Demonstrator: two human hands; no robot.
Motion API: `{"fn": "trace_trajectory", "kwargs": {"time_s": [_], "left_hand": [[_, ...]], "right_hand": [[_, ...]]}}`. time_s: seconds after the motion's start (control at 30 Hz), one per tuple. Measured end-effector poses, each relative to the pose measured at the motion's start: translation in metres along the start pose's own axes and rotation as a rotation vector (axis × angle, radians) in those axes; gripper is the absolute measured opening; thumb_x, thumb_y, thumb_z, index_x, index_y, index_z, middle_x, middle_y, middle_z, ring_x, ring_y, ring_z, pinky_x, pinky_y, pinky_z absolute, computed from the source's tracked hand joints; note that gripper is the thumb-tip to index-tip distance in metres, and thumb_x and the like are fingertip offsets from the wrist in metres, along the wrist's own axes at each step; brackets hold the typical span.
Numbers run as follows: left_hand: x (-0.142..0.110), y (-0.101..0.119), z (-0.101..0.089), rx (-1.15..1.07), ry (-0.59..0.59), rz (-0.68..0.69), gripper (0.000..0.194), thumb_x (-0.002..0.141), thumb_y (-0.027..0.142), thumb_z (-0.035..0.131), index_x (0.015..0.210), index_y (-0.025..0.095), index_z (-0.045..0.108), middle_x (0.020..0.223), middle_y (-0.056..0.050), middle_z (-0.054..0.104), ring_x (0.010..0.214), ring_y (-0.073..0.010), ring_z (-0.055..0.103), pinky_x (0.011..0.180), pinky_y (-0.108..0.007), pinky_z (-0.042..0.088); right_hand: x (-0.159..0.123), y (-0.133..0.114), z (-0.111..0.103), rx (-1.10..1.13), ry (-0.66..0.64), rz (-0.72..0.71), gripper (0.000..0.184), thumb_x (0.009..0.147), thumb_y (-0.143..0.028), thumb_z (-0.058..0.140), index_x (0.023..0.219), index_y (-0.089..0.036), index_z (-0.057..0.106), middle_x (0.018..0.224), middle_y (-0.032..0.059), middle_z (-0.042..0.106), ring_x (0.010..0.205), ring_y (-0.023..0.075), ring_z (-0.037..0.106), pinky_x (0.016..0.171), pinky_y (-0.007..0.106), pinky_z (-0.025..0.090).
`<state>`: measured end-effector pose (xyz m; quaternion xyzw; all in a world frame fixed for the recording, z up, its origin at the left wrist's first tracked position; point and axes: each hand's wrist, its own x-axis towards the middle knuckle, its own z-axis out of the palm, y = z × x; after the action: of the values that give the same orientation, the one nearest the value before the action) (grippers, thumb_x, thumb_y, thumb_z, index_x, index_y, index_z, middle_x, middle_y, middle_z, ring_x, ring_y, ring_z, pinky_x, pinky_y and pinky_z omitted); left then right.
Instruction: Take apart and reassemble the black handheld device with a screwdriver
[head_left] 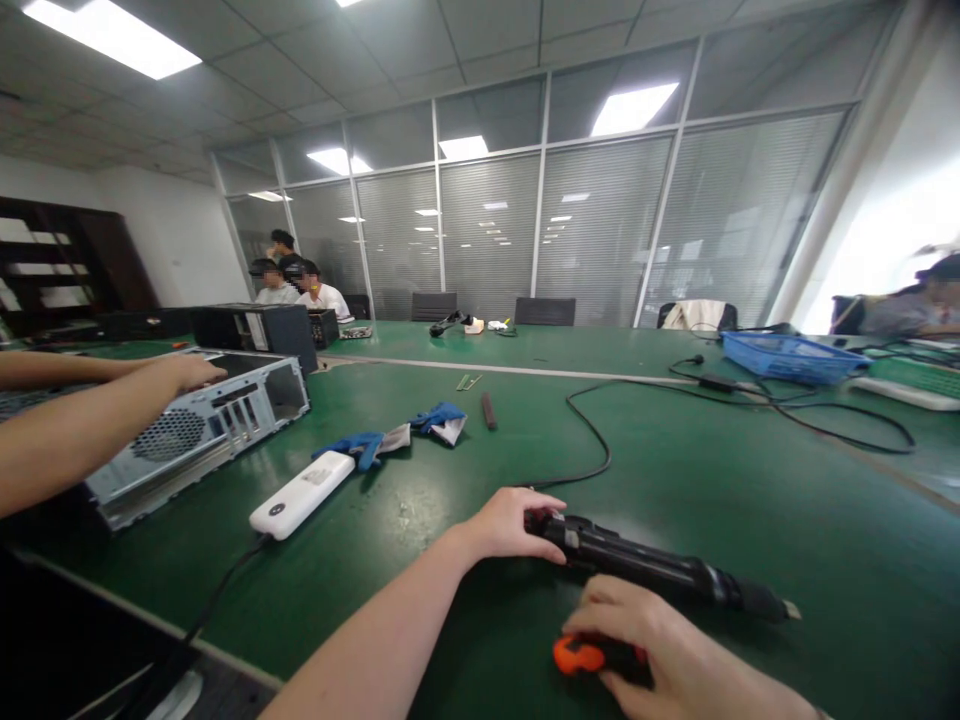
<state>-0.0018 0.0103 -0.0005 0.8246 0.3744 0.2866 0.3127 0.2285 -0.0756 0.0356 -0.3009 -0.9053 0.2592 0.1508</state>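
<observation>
Green tabletop [720,480] spreads beneath a black power screwdriver [637,553], which lies slantwise in front of the person, its pale tip toward the right. The left hand [510,525] has its thumb and fingers set on either side of the rear end, pinching it; that end is mostly covered by the hand. A black cord [600,440] runs up from behind these fingers, but where it meets the screwdriver cannot be seen.

Nearer the person, the right hand [652,640] curls its fingers around an orange-and-black handle [577,655]. The hand is a little blurred and hides most of the handle, so what sort of tool it is cannot be told. This hand is just beside the screwdriver; whether they touch is unclear.

At left, another person's hand [191,372] reaches to the open top of a metal computer case [169,435]; the fingertips are hard to make out, and the arms are cut off by the picture's edge. Near the case lie a white block [304,497] with its own cable and crumpled blue-and-grey gloves [442,420], with a brown bar [488,411] beyond.
</observation>
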Motion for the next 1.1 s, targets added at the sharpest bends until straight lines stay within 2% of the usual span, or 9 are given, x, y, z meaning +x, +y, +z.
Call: {"fn": "trace_trajectory", "kwargs": {"time_s": [0.1,0.2,0.33,0.4,0.47,0.6,0.77,0.93,1.1], "left_hand": [[0.001,0.003,0.0,-0.018,0.011,0.016,0.057,0.064,0.042,0.084,0.112,0.016,0.069,0.101,-0.007,0.071,0.09,-0.023,0.066,0.078,-0.027,0.049],[0.001,0.009,-0.002,0.008,0.017,0.011,0.05,0.064,0.039,0.084,0.106,0.015,0.071,0.097,-0.006,0.071,0.088,-0.0221,0.065,0.075,-0.025,0.048],[0.0,0.013,-0.006,0.023,-0.011,-0.033,0.044,0.068,0.036,0.082,0.105,0.016,0.072,0.093,-0.004,0.072,0.083,-0.0202,0.065,0.069,-0.023,0.046],[-0.001,0.014,-0.009,0.02,-0.043,-0.039,0.043,0.069,0.036,0.081,0.107,0.017,0.072,0.093,-0.004,0.072,0.083,-0.0199,0.066,0.071,-0.023,0.046],[-0.002,0.015,-0.012,0.028,-0.057,-0.053,0.042,0.07,0.036,0.08,0.106,0.018,0.072,0.093,-0.003,0.072,0.084,-0.0198,0.065,0.073,-0.024,0.046],[-0.004,0.012,-0.019,0.046,-0.043,-0.091,0.042,0.068,0.036,0.08,0.105,0.018,0.073,0.092,-0.002,0.072,0.081,-0.0192,0.065,0.07,-0.023,0.046],[-0.007,0.004,-0.029,0.067,-0.017,-0.112,0.042,0.067,0.035,0.081,0.104,0.017,0.074,0.089,-0.002,0.073,0.081,-0.0192,0.065,0.07,-0.023,0.045],[-0.009,-0.007,-0.039,0.12,0.03,-0.164,0.04,0.069,0.037,0.079,0.104,0.018,0.074,0.091,-0.003,0.074,0.083,-0.0206,0.066,0.074,-0.025,0.045],[-0.01,-0.018,-0.038,0.104,0.121,-0.215,0.04,0.072,0.037,0.076,0.106,0.016,0.073,0.093,-0.005,0.075,0.081,-0.0202,0.067,0.071,-0.025,0.048]], "right_hand": [[0.004,-0.016,0.0,0.009,-0.069,0.0,0.042,0.073,-0.008,0.056,0.109,-0.026,0.067,0.111,0.0041,0.062,0.106,0.0182,0.059,0.096,0.028,0.047],[0.005,-0.014,-0.004,0.036,-0.02,-0.042,0.037,0.074,-0.013,0.061,0.109,-0.024,0.067,0.11,0.005,0.062,0.104,0.0193,0.059,0.093,0.029,0.047],[0.003,0.017,-0.016,0.017,0.267,-0.03,0.021,0.088,-0.028,0.056,0.103,-0.021,0.069,0.102,0.0075,0.065,0.093,0.0195,0.062,0.083,0.03,0.051],[0.002,0.038,-0.025,-0.039,0.431,0.038,0.025,0.091,-0.035,0.052,0.103,-0.02,0.069,0.098,0.008,0.066,0.088,0.0196,0.063,0.079,0.031,0.052],[0.002,0.057,-0.031,-0.103,0.508,0.102,0.03,0.088,-0.042,0.056,0.104,-0.02,0.069,0.1,0.0085,0.066,0.089,0.0215,0.064,0.08,0.033,0.053],[0.002,0.082,-0.034,-0.159,0.432,0.167,0.039,0.077,-0.047,0.066,0.108,-0.023,0.069,0.109,0.0083,0.066,0.098,0.0254,0.063,0.087,0.037,0.052],[-0.002,0.103,-0.029,-0.153,0.274,0.217,0.041,0.072,-0.045,0.07,0.109,-0.027,0.07,0.103,0.0045,0.07,0.089,0.024,0.066,0.081,0.033,0.054],[-0.004,0.133,-0.027,-0.182,0.306,0.224,0.04,0.076,-0.054,0.065,0.107,-0.03,0.071,0.104,0.0031,0.071,0.092,0.0251,0.067,0.081,0.032,0.055],[-0.001,0.144,-0.016,-0.255,0.385,0.169,0.045,0.086,-0.054,0.054,0.125,-0.033,0.06,0.12,0.0039,0.064,0.099,0.0236,0.066,0.086,0.032,0.055]]}}
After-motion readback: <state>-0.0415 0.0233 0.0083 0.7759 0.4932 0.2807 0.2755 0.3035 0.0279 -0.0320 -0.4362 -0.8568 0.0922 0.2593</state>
